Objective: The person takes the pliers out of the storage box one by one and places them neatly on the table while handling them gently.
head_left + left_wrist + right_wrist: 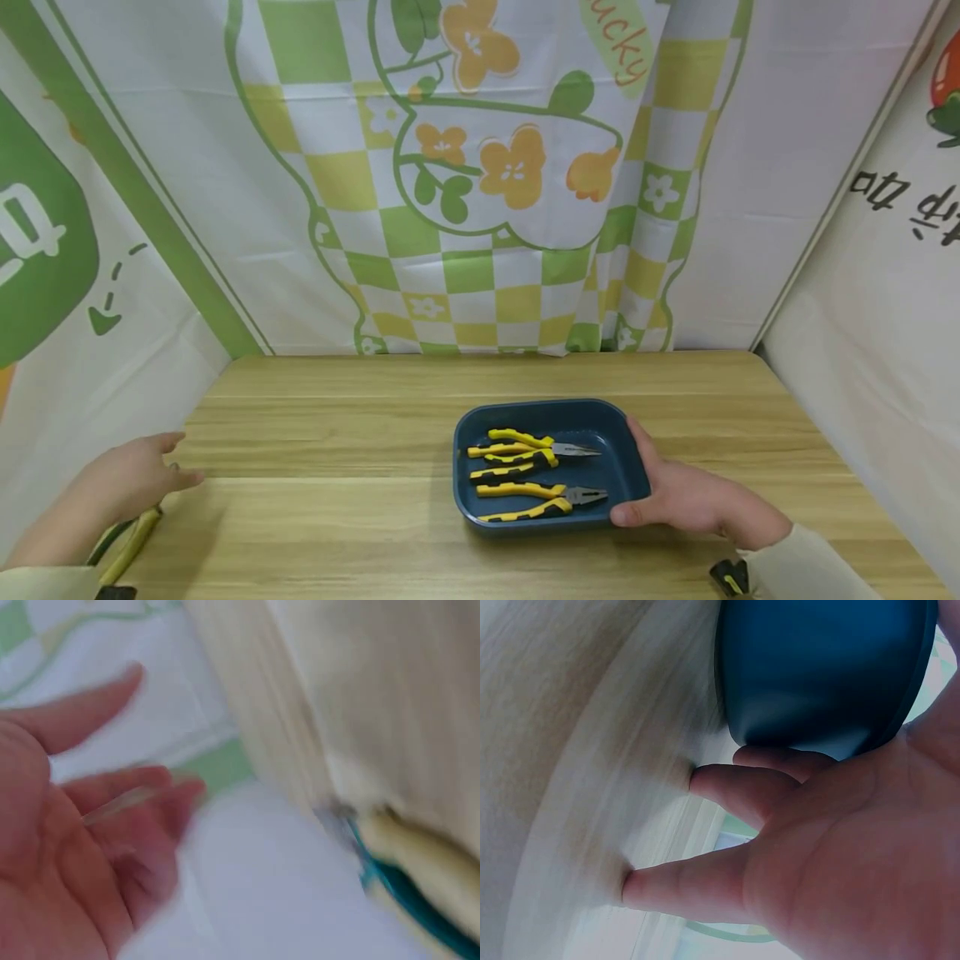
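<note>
Soft, even light fills my head view; faint shadow lies on the counter [322,433] beside my left grip [129,479]. My left wrist view is blurred, my right wrist view dim and bluish.

Orange lettering [621,42] on the back curtain [468,271] reads "ucky", its start cut off. The right-hand cloth [862,292] bears dark Chinese characters [885,188], partly cropped; the left-hand cloth [142,367], a dashed green arrow [103,320] and cropped white lettering [54,240] on a green patch [52,287].

The head camera looks forward and down. Close up, wrist cameras see the left hand [75,832] and right hand [832,840]. All share the surface [337,442].
</note>
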A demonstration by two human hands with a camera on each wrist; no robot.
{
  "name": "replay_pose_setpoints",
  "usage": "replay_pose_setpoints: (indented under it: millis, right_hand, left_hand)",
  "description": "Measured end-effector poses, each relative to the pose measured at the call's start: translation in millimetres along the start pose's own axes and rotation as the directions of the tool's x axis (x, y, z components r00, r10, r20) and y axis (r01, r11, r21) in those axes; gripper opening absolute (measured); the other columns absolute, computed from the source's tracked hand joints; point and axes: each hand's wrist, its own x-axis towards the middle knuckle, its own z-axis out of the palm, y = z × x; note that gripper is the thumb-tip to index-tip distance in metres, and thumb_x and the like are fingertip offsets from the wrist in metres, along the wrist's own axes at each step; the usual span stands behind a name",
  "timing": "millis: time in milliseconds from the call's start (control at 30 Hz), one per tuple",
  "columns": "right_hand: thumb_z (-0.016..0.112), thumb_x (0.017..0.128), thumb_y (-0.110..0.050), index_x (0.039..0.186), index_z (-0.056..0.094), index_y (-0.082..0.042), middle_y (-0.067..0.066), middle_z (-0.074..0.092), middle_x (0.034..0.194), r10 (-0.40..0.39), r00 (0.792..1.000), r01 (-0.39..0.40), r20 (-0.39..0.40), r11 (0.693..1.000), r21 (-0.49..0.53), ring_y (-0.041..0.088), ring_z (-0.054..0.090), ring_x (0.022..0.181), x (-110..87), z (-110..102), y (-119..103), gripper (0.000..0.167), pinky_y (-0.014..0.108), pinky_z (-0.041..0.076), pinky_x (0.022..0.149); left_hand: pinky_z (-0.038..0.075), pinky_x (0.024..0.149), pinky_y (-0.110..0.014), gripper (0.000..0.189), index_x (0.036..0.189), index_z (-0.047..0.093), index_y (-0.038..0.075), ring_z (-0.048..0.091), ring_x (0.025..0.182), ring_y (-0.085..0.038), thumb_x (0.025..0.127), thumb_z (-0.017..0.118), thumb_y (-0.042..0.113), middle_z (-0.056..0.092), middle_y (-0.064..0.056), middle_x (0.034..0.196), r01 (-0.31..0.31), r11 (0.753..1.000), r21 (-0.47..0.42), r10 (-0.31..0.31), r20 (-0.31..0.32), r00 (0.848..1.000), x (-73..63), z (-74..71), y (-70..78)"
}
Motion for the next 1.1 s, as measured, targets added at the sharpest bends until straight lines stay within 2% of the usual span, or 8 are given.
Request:
replay_pose_setpoints:
  millis: [100, 233, 467, 533, 600, 667, 833, 1100]
  right_hand:
    - [0.078, 0.087, -0.041, 0.151, -0.029, -0.004, 0.027, 0.062, 0.12, 0.002, 1.0, -0.002, -0.004, 1.0, 0.004, 0.026, 0.062, 0.103, 0.1, 0, 0, 0.13, 0.051, 0.042, 0.098]
    - [0.079, 0.086, -0.041, 0.151, -0.027, -0.003, 0.032, 0.056, 0.127, 0.003, 1.0, -0.003, -0.014, 1.0, 0.002, 0.03, 0.059, 0.11, 0.2, 0, -1, 0.131, 0.053, 0.04, 0.1]
    - [0.08, 0.085, -0.04, 0.151, -0.028, -0.003, 0.029, 0.059, 0.123, 0.008, 1.0, -0.008, -0.02, 1.0, 0.012, 0.027, 0.06, 0.104, 0.3, 1, 0, 0.131, 0.052, 0.039, 0.1]
    - [0.08, 0.085, -0.04, 0.151, -0.028, -0.004, 0.026, 0.062, 0.119, 0.009, 1.0, -0.008, -0.016, 1.0, 0.011, 0.024, 0.061, 0.1, 0.5, 0, 0, 0.131, 0.05, 0.041, 0.099]
    - [0.079, 0.086, -0.041, 0.151, -0.028, -0.004, 0.022, 0.065, 0.114, 0.008, 1.0, -0.008, -0.01, 1.0, 0.009, 0.022, 0.063, 0.095, 0.6, 0, 0, 0.131, 0.049, 0.042, 0.098]
    - [0.079, 0.086, -0.041, 0.151, -0.028, -0.004, 0.022, 0.065, 0.114, 0.008, 1.0, -0.008, -0.008, 1.0, 0.004, 0.022, 0.063, 0.095, 0.7, 1, 0, 0.13, 0.049, 0.042, 0.098]
    - [0.078, 0.086, -0.041, 0.151, -0.027, -0.005, 0.028, 0.059, 0.125, 0.012, 1.0, -0.012, -0.013, 1.0, -0.01, 0.025, 0.061, 0.104, -0.1, 0, 0, 0.13, 0.051, 0.041, 0.099]
    - [0.079, 0.086, -0.042, 0.153, -0.025, -0.005, 0.029, 0.056, 0.128, 0.028, 0.999, -0.029, -0.03, 0.999, -0.023, 0.027, 0.059, 0.108, -0.4, 1, -1, 0.129, 0.052, 0.039, 0.101]
  left_hand:
    - [0.053, 0.071, -0.051, 0.091, 0.146, 0.035, -0.014, 0.06, 0.104, -0.048, 0.092, 0.066, 0.053, 0.046, -0.036, 0.139, -0.082, 0.976, -0.2, 0.08, -0.016, 0.997, 4.7, -4.3, 28.8]
    - [0.051, 0.065, -0.041, 0.083, 0.154, 0.033, 0.002, 0.059, 0.109, -0.044, 0.094, 0.065, 0.049, 0.049, -0.023, 0.144, -0.137, 0.881, -0.452, 0.154, 0.0, 0.988, 9.6, -6.7, 64.6]
    - [0.041, 0.097, -0.062, 0.072, 0.156, 0.034, 0.01, 0.053, 0.123, -0.038, 0.097, 0.068, 0.033, 0.055, -0.017, 0.138, -0.177, 0.704, -0.688, 0.262, 0.02, 0.965, 24.0, -8.3, 113.7]
    - [0.05, 0.077, -0.042, 0.067, 0.152, 0.042, 0.006, 0.062, 0.086, -0.021, 0.095, 0.07, 0.028, 0.058, -0.016, 0.127, -0.195, 0.67, -0.716, 0.274, -0.006, 0.962, 26.0, -5.8, 127.3]
    - [0.037, 0.055, -0.029, 0.062, 0.147, 0.048, 0.002, 0.042, 0.058, -0.009, 0.094, 0.072, 0.023, 0.058, -0.014, 0.118, -0.215, 0.632, -0.744, 0.28, -0.04, 0.959, 27.6, -1.7, 141.7]
    - [0.024, 0.045, -0.026, 0.061, 0.144, 0.05, -0.001, 0.021, 0.049, -0.009, 0.092, 0.074, 0.019, 0.058, -0.013, 0.115, -0.225, 0.571, -0.79, 0.287, -0.065, 0.956, 30.1, 3.5, 156.6]
    - [0.025, 0.044, -0.02, 0.06, 0.147, 0.046, -0.001, 0.023, 0.046, -0.005, 0.095, 0.07, 0.016, 0.061, -0.016, 0.13, -0.191, 0.433, -0.881, 0.347, -0.033, 0.937, 40.0, 15.8, 192.5]
    - [0.027, 0.043, -0.018, 0.056, 0.148, 0.047, 0.002, 0.043, 0.055, -0.005, 0.095, 0.066, 0.005, 0.056, -0.017, 0.14, -0.107, 0.373, -0.922, 0.489, 0.098, 0.867, 50.0, 27.8, 247.2]
